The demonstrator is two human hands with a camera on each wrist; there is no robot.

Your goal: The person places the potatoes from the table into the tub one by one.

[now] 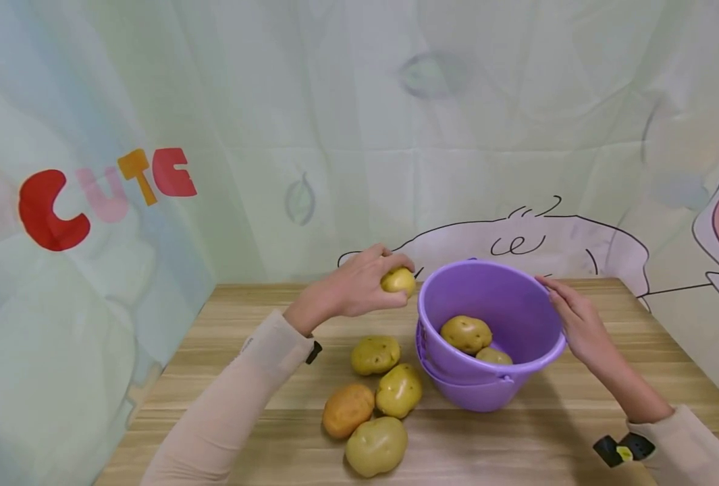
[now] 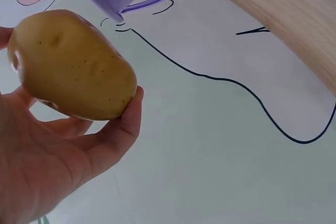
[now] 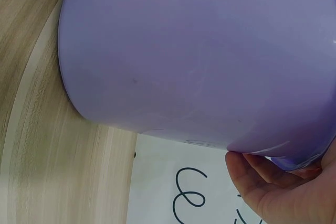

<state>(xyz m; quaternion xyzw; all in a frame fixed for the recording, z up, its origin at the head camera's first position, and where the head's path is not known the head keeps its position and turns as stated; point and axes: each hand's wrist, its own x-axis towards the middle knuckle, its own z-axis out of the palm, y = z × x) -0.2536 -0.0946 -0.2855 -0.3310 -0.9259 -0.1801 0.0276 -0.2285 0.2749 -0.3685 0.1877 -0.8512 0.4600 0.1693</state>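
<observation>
In the head view, my left hand (image 1: 368, 280) holds a yellow potato (image 1: 398, 281) in the air, just left of a purple bucket's rim. The left wrist view shows this potato (image 2: 73, 65) gripped at its ends by my fingers (image 2: 126, 121), with the bucket beyond it. On the bucket's right side, my right hand (image 1: 580, 320) rests fairly straight fingers against the rim and outer wall. The purple bucket (image 1: 481, 388) stands on the table, with two potatoes visible inside, one (image 1: 466, 334) in front of the other (image 1: 494, 356). No thumb shows inside it.
Several potatoes lie left of the bucket: a greenish one (image 1: 375, 356), a yellow one (image 1: 399, 390), an orange-brown one (image 1: 348, 410) and a pale one (image 1: 376, 447). They sit on a wood-grain table (image 1: 262, 405). A printed cloth backdrop (image 1: 310, 101) surrounds its back and sides.
</observation>
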